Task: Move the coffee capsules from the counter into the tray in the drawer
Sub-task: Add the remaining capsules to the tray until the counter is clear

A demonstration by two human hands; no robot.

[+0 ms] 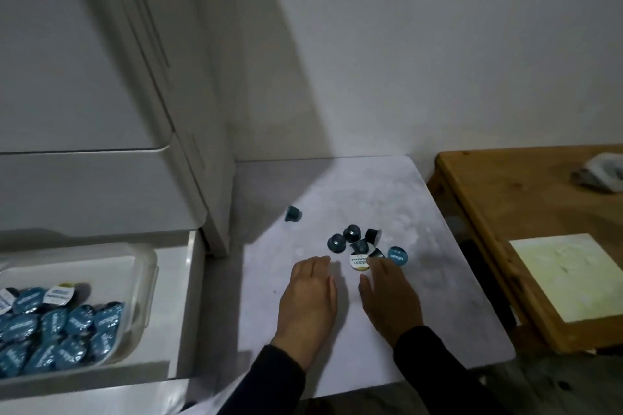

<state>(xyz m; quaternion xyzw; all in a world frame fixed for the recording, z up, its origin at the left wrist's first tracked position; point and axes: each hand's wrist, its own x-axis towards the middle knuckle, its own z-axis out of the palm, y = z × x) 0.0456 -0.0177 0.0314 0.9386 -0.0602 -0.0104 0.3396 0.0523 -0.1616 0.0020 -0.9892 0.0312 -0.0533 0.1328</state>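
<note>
Several dark blue coffee capsules (358,242) lie in a loose cluster on the pale counter (371,199); one white-lidded capsule (359,262) and one blue-lidded capsule (398,256) lie at its near side. A lone capsule (292,213) lies apart to the left. My left hand (308,300) rests flat and open just short of the cluster. My right hand (391,296) is open too, its fingertips touching the nearest capsules. At lower left the open drawer (188,280) holds a clear plastic tray (148,276) with several blue-lidded capsules (60,330) in it.
A tall white cabinet (101,77) rises left of the counter, above the drawer. A wooden table (505,212) stands to the right with a pale square sheet (569,276) and a crumpled grey thing (600,172) on it. A white wall is behind.
</note>
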